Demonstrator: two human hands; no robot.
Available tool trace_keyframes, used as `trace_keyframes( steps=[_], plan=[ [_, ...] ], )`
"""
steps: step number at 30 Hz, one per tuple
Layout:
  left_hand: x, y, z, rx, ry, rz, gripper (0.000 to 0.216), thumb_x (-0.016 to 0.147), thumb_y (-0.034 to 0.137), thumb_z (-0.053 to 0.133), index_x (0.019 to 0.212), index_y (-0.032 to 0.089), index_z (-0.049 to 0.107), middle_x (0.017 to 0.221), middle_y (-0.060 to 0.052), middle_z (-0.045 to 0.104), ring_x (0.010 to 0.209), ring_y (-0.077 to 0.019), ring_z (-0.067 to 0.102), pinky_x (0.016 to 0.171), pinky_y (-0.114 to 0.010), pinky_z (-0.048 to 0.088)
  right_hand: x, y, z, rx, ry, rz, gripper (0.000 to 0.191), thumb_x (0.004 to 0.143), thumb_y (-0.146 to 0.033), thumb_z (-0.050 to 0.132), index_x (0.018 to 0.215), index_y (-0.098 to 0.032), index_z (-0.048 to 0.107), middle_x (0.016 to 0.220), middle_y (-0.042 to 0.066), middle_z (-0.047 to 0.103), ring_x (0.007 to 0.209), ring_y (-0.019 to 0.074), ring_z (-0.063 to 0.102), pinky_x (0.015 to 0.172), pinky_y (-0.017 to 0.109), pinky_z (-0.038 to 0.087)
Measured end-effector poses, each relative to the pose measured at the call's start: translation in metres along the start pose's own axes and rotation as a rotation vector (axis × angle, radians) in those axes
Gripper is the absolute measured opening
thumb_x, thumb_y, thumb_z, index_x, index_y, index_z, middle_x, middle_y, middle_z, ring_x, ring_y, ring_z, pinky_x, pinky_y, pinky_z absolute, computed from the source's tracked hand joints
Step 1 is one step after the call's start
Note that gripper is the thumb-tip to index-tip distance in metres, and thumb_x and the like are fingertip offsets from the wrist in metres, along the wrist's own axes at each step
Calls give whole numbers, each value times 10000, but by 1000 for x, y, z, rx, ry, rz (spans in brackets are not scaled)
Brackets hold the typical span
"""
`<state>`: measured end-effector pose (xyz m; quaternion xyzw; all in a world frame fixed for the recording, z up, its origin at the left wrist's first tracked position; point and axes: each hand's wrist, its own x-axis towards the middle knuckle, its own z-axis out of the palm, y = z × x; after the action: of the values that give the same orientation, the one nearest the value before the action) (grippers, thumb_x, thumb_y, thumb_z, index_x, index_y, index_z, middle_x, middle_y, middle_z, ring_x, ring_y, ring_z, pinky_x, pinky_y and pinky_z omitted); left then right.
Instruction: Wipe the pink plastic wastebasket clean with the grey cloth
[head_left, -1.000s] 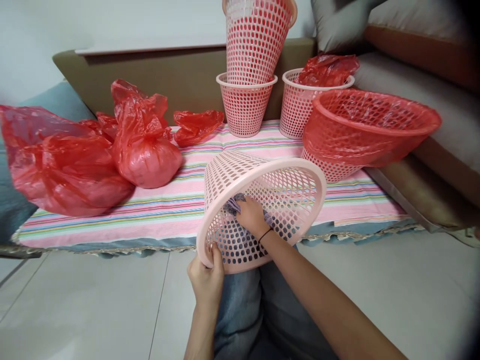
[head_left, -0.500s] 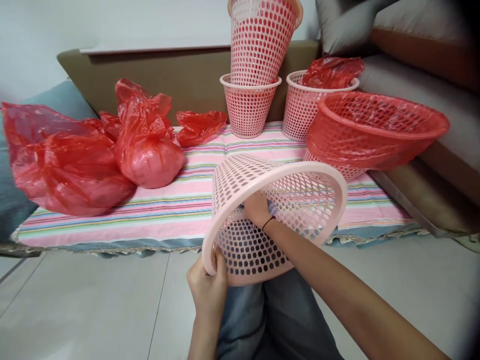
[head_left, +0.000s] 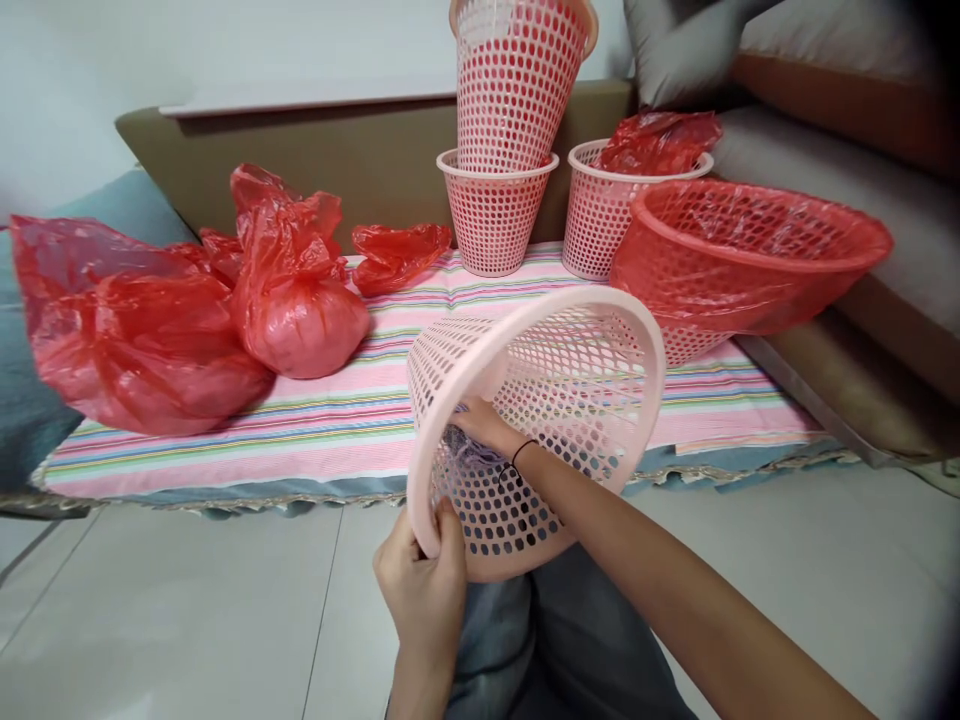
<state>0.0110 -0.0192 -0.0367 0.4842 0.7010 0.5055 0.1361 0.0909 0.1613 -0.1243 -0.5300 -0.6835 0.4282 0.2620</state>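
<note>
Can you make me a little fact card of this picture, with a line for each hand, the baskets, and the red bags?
Left hand: grips the tilted pink basket's rim
Right hand: inside it, holding a greyish-purple cloth
Behind: stacked baskets
Back right: basket covered in red plastic
Far left: red bags
Underneath bags: striped cover

From one head-worn camera I look forward and down, close above a pink perforated plastic basket [head_left: 450, 350], facing a sofa [head_left: 360, 180].
</note>
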Motion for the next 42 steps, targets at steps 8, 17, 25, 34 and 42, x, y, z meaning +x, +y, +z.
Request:
trace_keyframes(
  steps=[8,17,25,34,42],
  plan=[
    [13,30,-5,-103,-59,92,360,838,346,593,547,180,460,487,58,350,457,-67,335,417,-180,290,-6,-4,4,-92,-31,-34,188,854,-227,561,963,-176,705,992,40,753,853,190,671,767,248,499],
    [33,23,-24,15,-100,299,259,809,184,549,565,175,463,488,70,352,441,-49,330,427,-159,302,-25,-7,-26,-575,-5,65,213,863,-203,547,1000,-144,700,1051,141,707,950,246,651,817,302,461],
    [50,26,-25,121,-78,505,284,761,103,532,542,177,368,513,81,235,443,-36,250,437,-166,253,-26,-9,-65,-941,100,52,310,901,-69,407,1015,-56,695,1152,249,608,1116,335,520,920,442,368],
    [42,35,-10,83,-162,523,333,772,129,604,597,193,328,538,87,303,481,-50,297,476,-187,266,-24,18,-66,-904,200,43,340,941,-216,452,1243,-160,601,1193,182,624,1143,316,505,957,448,368],
    [-5,8,16,-105,-78,292,219,838,186,595,668,206,459,560,80,425,493,-71,403,508,-183,366,-29,33,-69,-828,196,109,344,909,-237,516,1240,-211,609,1246,129,617,1122,296,551,946,416,424]
  ],
)
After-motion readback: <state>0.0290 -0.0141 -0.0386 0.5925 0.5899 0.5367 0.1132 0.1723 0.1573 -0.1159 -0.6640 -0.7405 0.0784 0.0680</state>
